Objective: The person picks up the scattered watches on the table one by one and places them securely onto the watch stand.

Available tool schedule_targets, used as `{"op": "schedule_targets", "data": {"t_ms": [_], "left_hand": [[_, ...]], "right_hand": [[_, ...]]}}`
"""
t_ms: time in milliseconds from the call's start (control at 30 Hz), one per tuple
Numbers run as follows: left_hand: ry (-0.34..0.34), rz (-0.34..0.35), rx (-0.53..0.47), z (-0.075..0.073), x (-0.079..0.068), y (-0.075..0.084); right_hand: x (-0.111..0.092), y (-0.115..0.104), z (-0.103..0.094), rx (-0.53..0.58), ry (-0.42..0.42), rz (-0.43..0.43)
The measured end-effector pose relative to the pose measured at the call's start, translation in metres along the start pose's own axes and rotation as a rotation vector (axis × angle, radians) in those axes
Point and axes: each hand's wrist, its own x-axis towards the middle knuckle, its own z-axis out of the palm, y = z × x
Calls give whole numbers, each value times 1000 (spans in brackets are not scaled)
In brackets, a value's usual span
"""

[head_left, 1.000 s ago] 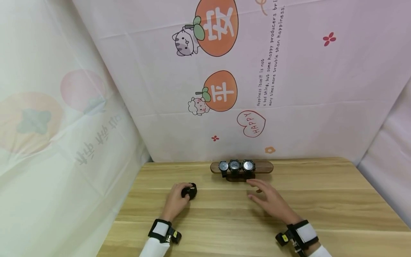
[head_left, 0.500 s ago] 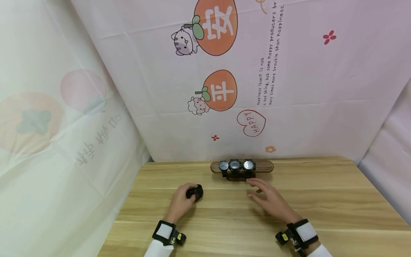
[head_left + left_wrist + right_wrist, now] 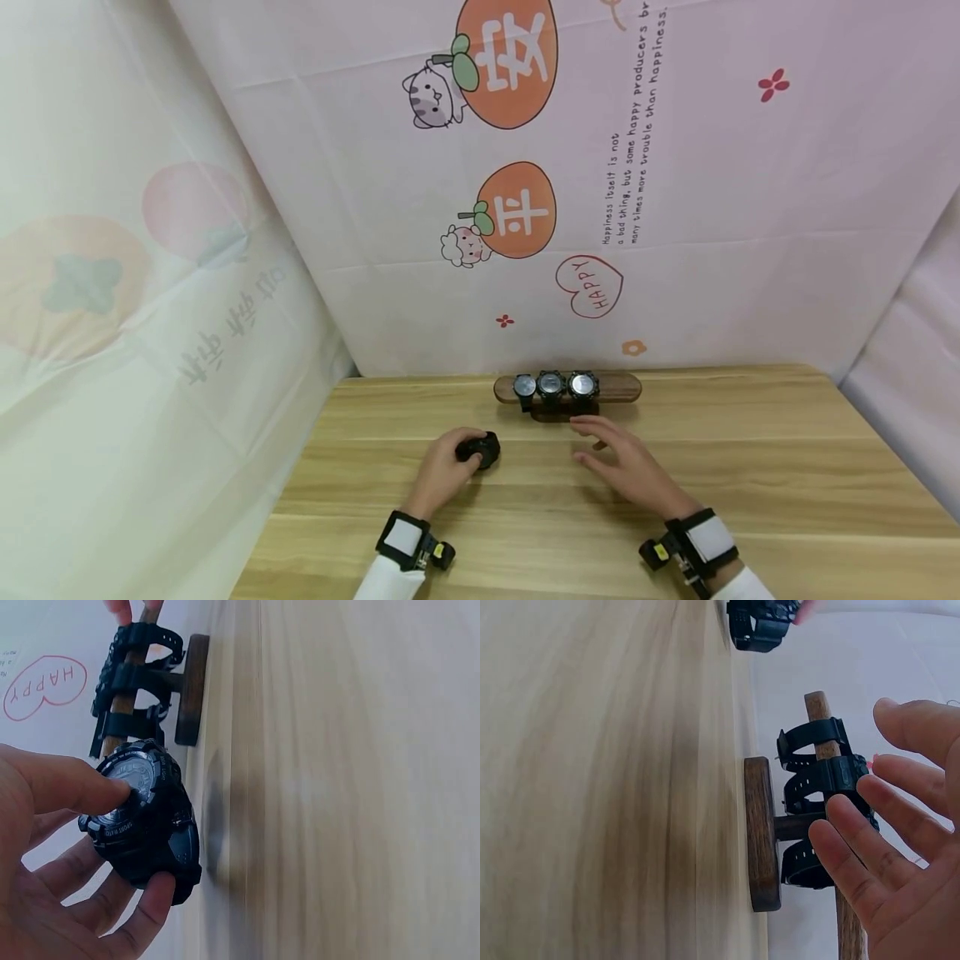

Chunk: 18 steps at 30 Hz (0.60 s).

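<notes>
A black sports watch with a round face and a closed strap is pinched in my left hand, one digit pressed on its face. In the head view this hand is left of a dark wooden watch stand. Three black watches hang side by side on the stand's bar, toward its left part. My right hand holds nothing; its fingers are spread and relaxed just in front of the stand's right side. The right wrist view has its fingers overlapping the strapped watches.
The stand's wooden base rests near the back edge of the wood-grain table. Printed white cloth hangs behind the table, with more cloth at the left side.
My left hand has moved right across the table, carrying the watch closer to the stand. The watch has turned slightly. My right hand has barely moved.
</notes>
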Motion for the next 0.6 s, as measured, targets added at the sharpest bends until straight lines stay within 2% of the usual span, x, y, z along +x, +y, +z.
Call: {"op": "schedule_targets", "data": {"t_ms": [133, 267, 600], "left_hand": [[-11, 0, -40, 6, 2, 5], [-14, -7, -87, 13, 3, 10], [-22, -18, -116, 33, 7, 24]], "right_hand": [[2, -1, 4, 12, -11, -23], [2, -4, 7, 19, -13, -4], [2, -9, 16, 72, -42, 27]]}}
